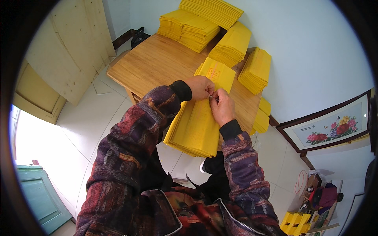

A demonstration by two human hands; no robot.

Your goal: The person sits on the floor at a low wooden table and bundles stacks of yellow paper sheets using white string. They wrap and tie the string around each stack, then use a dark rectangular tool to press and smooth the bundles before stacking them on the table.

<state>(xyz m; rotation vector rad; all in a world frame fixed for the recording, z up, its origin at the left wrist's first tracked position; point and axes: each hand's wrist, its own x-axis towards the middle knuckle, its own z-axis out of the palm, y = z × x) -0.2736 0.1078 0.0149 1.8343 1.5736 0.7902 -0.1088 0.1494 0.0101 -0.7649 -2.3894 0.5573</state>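
A: Hands?
B: Left hand, right hand: fingertips close together, pinching a small pale thing, too tiny to identify.
A: Where?
B: Over a long, yellow, rectangular stack, near end jutting past the brown wooden table.

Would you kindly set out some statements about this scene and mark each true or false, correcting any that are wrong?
1. The left hand and right hand meet over a yellow stack. True.
2. The wooden table holds that stack wholly within its edges. False: the stack's near end juts past the wooden table's edge.
3. A green panel shows at the lower left. True.
4. The framed flower picture is on the left. False: the framed flower picture is on the right.
5. The patterned sleeves end in black cuffs. True.
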